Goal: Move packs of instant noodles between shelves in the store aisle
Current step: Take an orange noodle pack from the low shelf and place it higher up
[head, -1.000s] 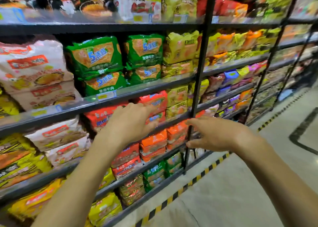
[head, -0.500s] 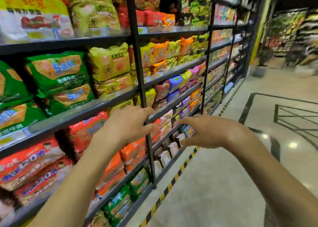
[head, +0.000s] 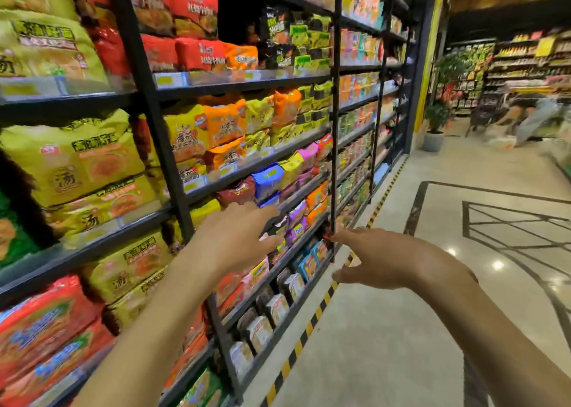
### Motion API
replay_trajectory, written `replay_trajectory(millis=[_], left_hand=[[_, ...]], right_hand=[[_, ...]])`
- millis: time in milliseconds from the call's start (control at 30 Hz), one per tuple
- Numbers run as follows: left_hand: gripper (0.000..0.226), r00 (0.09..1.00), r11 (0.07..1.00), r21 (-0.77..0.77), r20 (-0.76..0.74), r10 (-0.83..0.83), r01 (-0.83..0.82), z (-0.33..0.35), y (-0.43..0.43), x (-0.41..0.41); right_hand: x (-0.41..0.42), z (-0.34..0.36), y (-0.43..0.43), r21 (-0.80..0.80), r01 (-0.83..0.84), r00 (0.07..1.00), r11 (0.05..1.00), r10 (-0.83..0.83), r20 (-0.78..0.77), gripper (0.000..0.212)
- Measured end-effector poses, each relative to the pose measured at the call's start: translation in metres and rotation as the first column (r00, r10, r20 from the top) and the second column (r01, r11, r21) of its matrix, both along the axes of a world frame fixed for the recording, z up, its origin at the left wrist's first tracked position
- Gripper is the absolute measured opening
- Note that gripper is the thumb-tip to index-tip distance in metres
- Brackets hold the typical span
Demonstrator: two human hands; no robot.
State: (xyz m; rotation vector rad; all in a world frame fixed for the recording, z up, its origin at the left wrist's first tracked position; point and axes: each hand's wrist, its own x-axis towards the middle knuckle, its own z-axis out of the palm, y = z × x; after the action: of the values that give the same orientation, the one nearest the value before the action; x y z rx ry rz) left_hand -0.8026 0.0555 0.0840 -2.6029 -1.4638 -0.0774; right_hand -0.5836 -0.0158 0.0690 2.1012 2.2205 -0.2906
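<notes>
Head view: both hands reach forward, apart, with fingers straight and spread, gripping nothing. The left hand hangs left of the black upright, in front of the purple noodle packs; whether it touches them cannot be told. The right hand is just right of the upright's foot, forefinger tip near it. Yellow noodle packs and orange noodle packs fill the shelves left of the upright.
</notes>
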Motion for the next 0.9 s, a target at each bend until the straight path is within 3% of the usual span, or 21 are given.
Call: replay_trajectory(millis=[167,433,667,900], left_hand=[[0.057,0.999,0.999,-0.032,-0.031,-0.025,0.024,-0.01,0.048,0.076],[0.059,0.998,0.999,-0.015,0.052,0.045,-0.045,-0.038,0.123,0.216],[0.059,0.999,0.997,-0.067,-0.019,0.034,-0.035,-0.069,0.181,0.335],[0.058,0.999,0.997,-0.062,0.006,0.038,-0.038,-0.081,0.244,0.425]], right_hand=[[0.077,-0.014,0.049,-0.014,0.011,1.0,1.0,-0.012,-0.026,0.075],[0.224,-0.034,0.13,0.019,-0.002,1.0,1.0,0.002,-0.009,0.071],[0.354,-0.052,0.188,0.195,0.031,0.999,0.98,-0.036,0.025,0.061],[0.436,-0.067,0.253,0.196,0.022,0.999,0.98,-0.026,0.022,0.06]])
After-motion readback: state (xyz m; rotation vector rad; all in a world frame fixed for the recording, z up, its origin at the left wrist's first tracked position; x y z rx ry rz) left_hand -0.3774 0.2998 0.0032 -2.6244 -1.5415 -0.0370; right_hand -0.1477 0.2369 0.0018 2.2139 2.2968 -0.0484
